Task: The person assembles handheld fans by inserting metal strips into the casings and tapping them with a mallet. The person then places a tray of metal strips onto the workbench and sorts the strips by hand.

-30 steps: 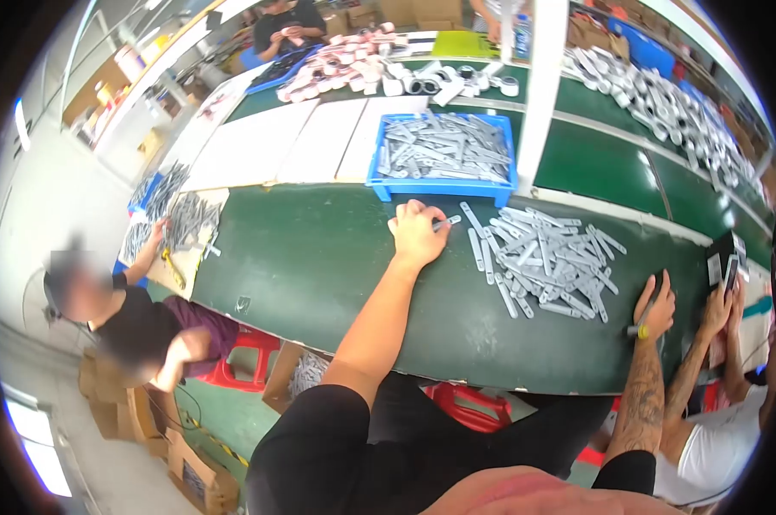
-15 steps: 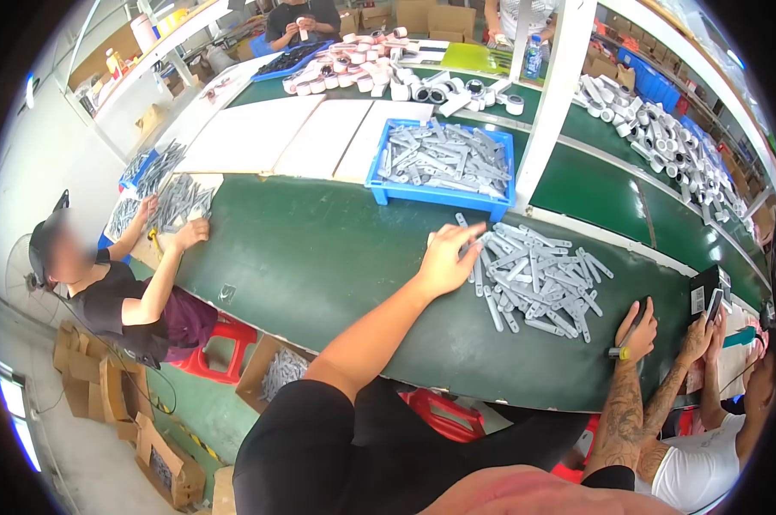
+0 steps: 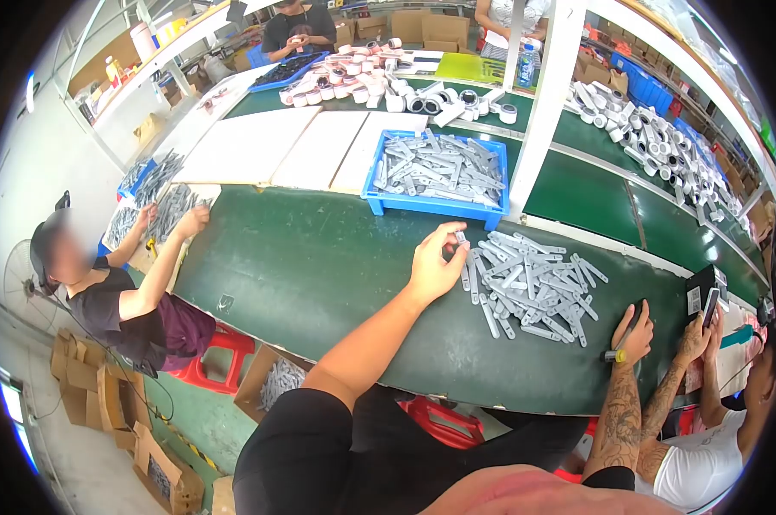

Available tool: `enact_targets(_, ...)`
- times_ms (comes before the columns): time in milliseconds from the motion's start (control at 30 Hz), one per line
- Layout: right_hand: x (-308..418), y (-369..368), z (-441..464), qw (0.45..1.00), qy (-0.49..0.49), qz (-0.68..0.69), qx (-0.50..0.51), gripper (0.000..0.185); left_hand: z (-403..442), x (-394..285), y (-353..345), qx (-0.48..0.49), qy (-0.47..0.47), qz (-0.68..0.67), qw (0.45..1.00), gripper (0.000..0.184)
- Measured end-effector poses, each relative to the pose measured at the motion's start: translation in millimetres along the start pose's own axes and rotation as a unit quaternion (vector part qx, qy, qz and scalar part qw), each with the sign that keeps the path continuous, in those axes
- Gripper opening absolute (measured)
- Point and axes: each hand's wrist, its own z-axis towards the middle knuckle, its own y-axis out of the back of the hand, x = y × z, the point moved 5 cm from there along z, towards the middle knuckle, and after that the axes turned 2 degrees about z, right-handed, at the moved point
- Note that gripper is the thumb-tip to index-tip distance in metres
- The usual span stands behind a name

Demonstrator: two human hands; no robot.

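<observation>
My left hand (image 3: 434, 268) is at the left edge of a loose pile of grey strip-shaped parts (image 3: 534, 279). Its thumb and fingers close on one grey strip-shaped part (image 3: 461, 238), partly hidden by the fingers. On the right of the pile, my right hand (image 3: 635, 336), with a yellow-cased watch at the wrist, rests at the table edge. Its fingers are wrapped round a slim dark object (image 3: 636, 312), whose kind I cannot make out. Behind the pile, a blue tray (image 3: 435, 206) holds many more of the grey parts.
White boards (image 3: 306, 154) lie left of the tray. A white post (image 3: 542, 112) rises behind the table (image 3: 311, 249). White rounded parts (image 3: 662, 154) are heaped on the far belt. A person at left handles grey parts; another at right holds a phone (image 3: 710, 305) beside a black box (image 3: 703, 290).
My left hand has drawn slightly back and left, its fingers now closed on a grey strip-shaped part. My right hand stays about where it was. The whole view has shifted slightly.
</observation>
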Motion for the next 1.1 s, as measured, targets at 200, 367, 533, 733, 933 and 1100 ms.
enact_targets(200, 2, 1, -2, 1.0, 0.005, 0.007, -0.008, 0.054, 1, -4, -1, 0.023, -0.051, 0.031, 0.998, 0.024)
enact_targets(367, -2, 2, 0, 0.999, 0.041, -0.004, -0.034, 0.052, 5, -16, 8, -0.034, -0.122, 0.039, 0.991, 0.026)
enact_targets(533, -5, -2, 3, 0.998, 0.048, -0.011, -0.042, 0.051, 8, -7, 16, -0.027, -0.137, 0.086, 0.987, 0.03)
enact_targets(733, -7, -6, 6, 1.0, 0.02, -0.013, -0.016, 0.053, 9, -3, 18, -0.016, -0.124, 0.075, 0.989, 0.03)
enact_targets(933, -5, -4, 3, 1.0, 0.018, -0.001, -0.007, 0.053, 10, 4, 15, -0.007, -0.107, 0.078, 0.991, 0.029)
enact_targets(1100, -5, -1, 2, 1.0, 0.01, 0.001, -0.003, 0.053, 11, -10, 21, -0.024, -0.083, 0.044, 0.995, 0.029)
